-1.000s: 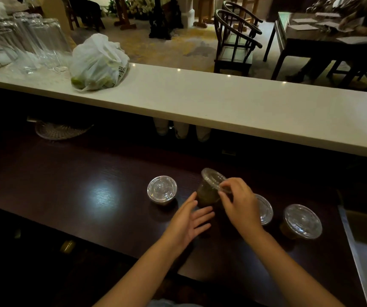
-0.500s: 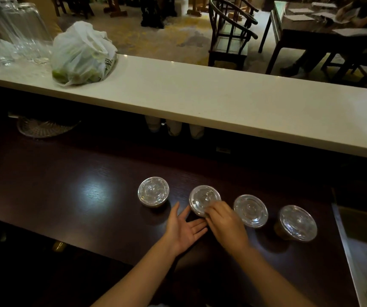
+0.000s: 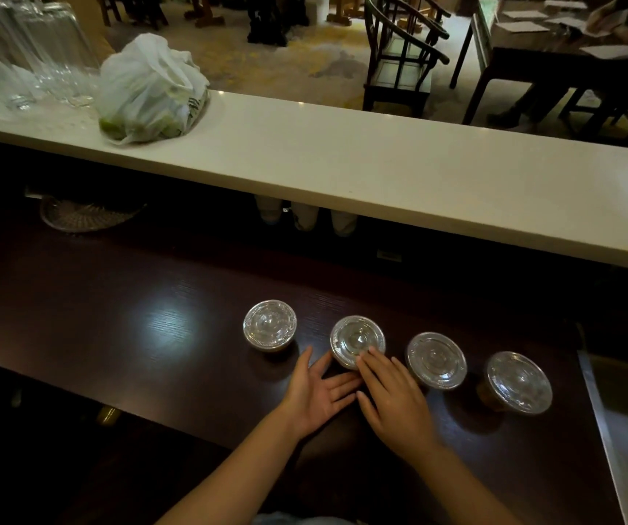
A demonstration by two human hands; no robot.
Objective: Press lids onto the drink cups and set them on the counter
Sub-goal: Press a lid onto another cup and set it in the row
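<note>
On the dark, glossy wooden worktop four lidded drink cups stand in a row, near one another but apart. Leftmost is the first cup, its clear ribbed lid round and flat. Next, the left hand lies palm up, fingers spread and holding nothing, beside the second cup. The right hand rests its fingertips on that lid's near edge, loose rather than gripping. The third cup and fourth cup follow rightward. These thin plastic cups likely flex and slosh; holding low around the wall while pressing the lid's rim seems safest.
</note>
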